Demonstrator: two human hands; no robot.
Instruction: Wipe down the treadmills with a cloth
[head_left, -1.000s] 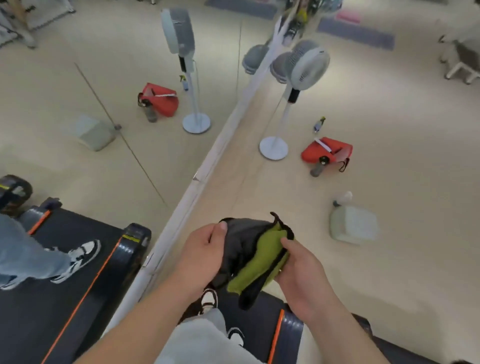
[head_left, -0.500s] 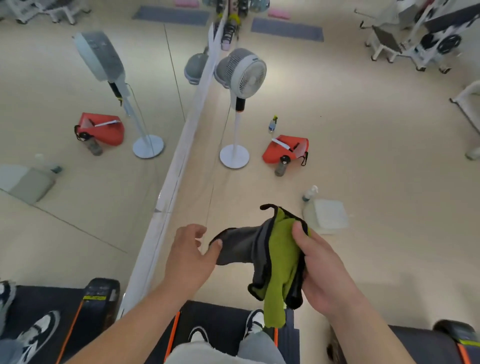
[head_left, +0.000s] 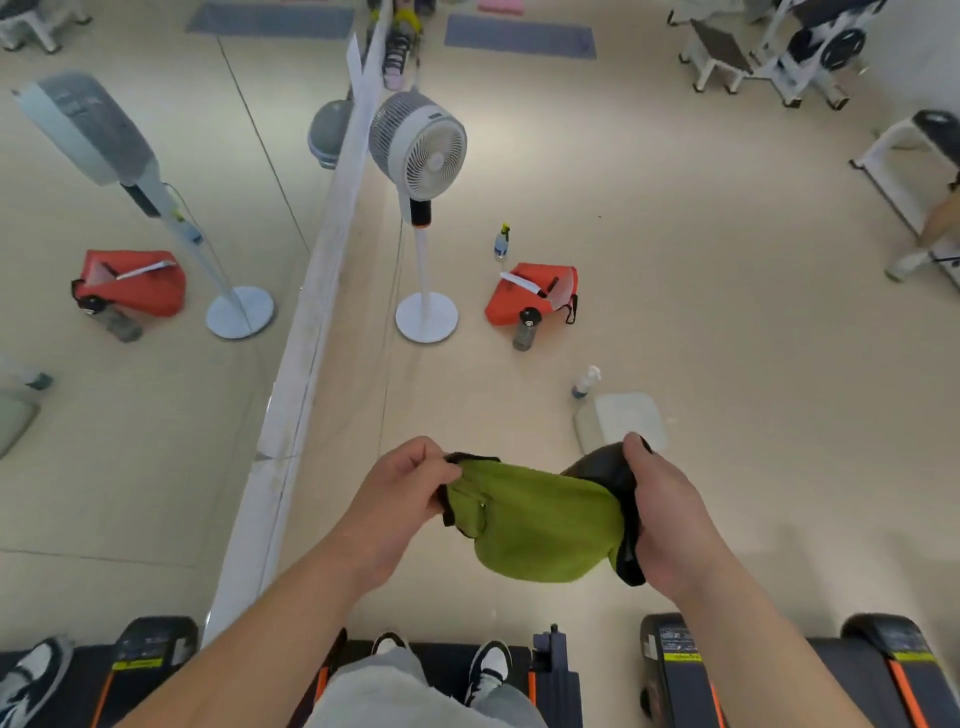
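Gripping the cloth (head_left: 540, 525) at both ends. Left hand (head_left: 410, 483) curled in, pinching the near corner between thumb and fingers. Right hand (head_left: 670, 514) wrapped round the other end, thumb on top, bunching the dark side of the fabric. Stretched between the two, green face up, sagging a little in the middle, dark trim along the edge. Held in the air over the pale floor (head_left: 727, 364), touching nothing but the hands.

Below the hands, back towards the body: black-and-white shoes (head_left: 491, 662) planted on a dark treadmill (head_left: 558, 675), orange stripes down its sides. Under the right forearm, a second treadmill (head_left: 675, 670) just beside the first, yellow label on its front end.

Just beyond the right hand, flat on the floor, a white square pad (head_left: 623, 415), with a small spray bottle (head_left: 584, 382) at its far-left corner. Further out ahead, a red bag (head_left: 535, 293) with a dark drinking bottle (head_left: 524, 327) touching its near edge, and a yellow-topped sprayer (head_left: 501, 241) standing just past the bag. Ahead of the left hand, a white pedestal fan (head_left: 421, 150), round base on the floor. Off to the left of the left hand, a wall mirror (head_left: 130, 467) running away into the distance, doubling fan and bag. Far out to the right, white gym benches (head_left: 727, 47).
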